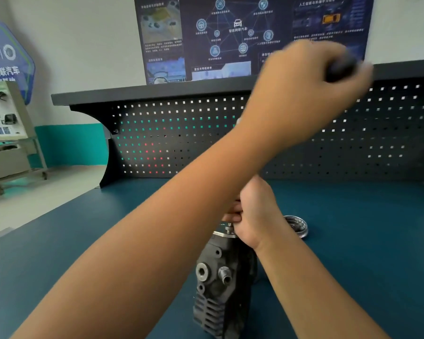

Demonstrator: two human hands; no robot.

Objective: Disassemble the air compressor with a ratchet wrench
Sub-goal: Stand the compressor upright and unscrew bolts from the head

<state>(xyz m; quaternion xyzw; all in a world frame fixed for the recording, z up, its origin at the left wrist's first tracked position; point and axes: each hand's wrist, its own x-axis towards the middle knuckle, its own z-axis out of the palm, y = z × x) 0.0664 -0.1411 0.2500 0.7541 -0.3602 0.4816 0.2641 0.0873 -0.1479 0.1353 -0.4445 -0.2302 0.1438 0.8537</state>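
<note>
A dark grey air compressor (220, 277) stands on the blue bench, its ports facing me. My right hand (252, 216) curls around the socket end of the ratchet wrench on top of the compressor, with a short metal stub showing below the fingers. My left hand (304, 89) is raised high and blurred, and it grips the wrench's dark handle (340, 69). My left forearm crosses in front of my right hand and hides most of the wrench shaft.
A round metal dish (296, 226) lies on the blue benchtop (365, 228) just right of my right hand. A dark pegboard back panel (181, 133) with a shelf edge stands behind. A display stand (8, 123) is on the floor at the left.
</note>
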